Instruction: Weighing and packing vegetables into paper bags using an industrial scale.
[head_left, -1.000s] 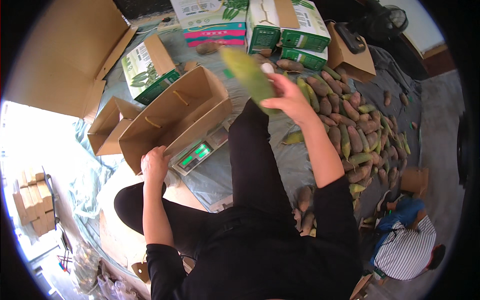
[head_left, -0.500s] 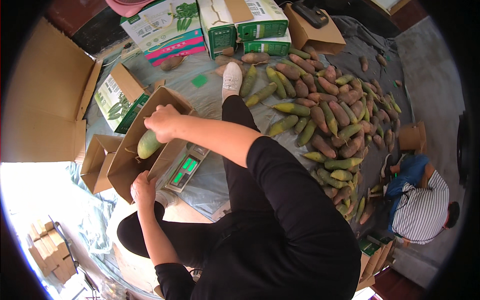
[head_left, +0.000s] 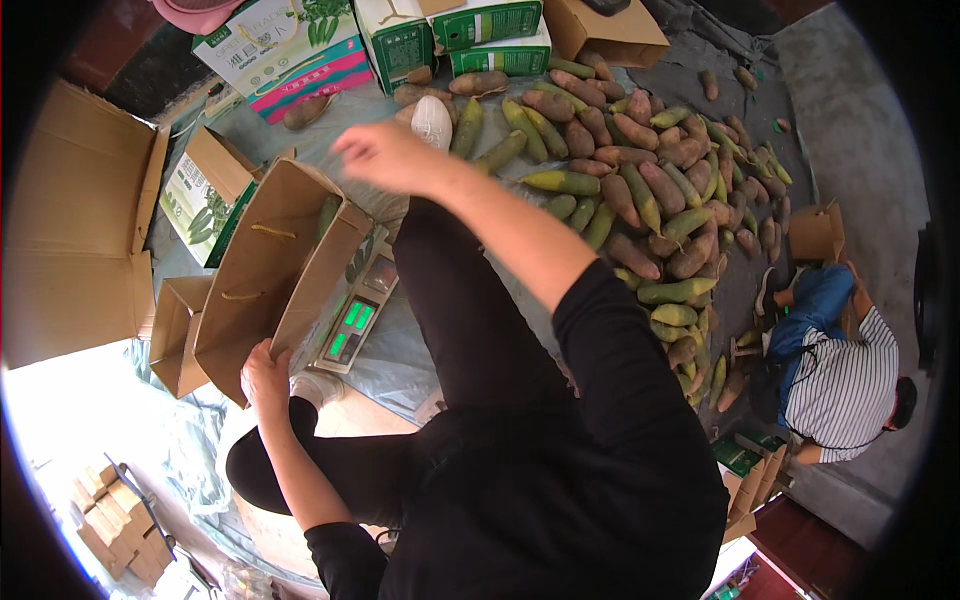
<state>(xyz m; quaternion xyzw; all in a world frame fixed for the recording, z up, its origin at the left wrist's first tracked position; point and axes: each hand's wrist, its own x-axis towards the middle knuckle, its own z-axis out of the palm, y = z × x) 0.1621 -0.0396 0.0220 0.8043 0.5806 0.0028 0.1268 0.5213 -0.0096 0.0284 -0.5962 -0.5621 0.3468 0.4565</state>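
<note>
- Brown cardboard box (head_left: 270,270) stands open and tilted on a digital scale (head_left: 355,318), whose green display shows just beside the box's lower wall.
- Left hand (head_left: 262,377) grips the near bottom corner of the box, fingers curled over the edge.
- Right hand (head_left: 385,155) hangs in the air above the far corner of the box, empty, fingers loosely spread and a little blurred.
- One green mango (head_left: 327,215) lies inside the box against its far wall.
- Heap of green and reddish-brown mangoes (head_left: 640,190) covers the grey sheet (head_left: 700,50) to the right of the person's outstretched leg in black trousers.
- A white shoe (head_left: 431,120) sits at the end of that leg, touching the nearest fruit.
- Printed green and white cartons (head_left: 400,40) stand in a row at the far side; a smaller one (head_left: 205,200) lies left of the box.
- Flattened cardboard (head_left: 75,230) rests on the far left.
- Another person in a striped shirt (head_left: 840,385) crouches at the right, well apart.
</note>
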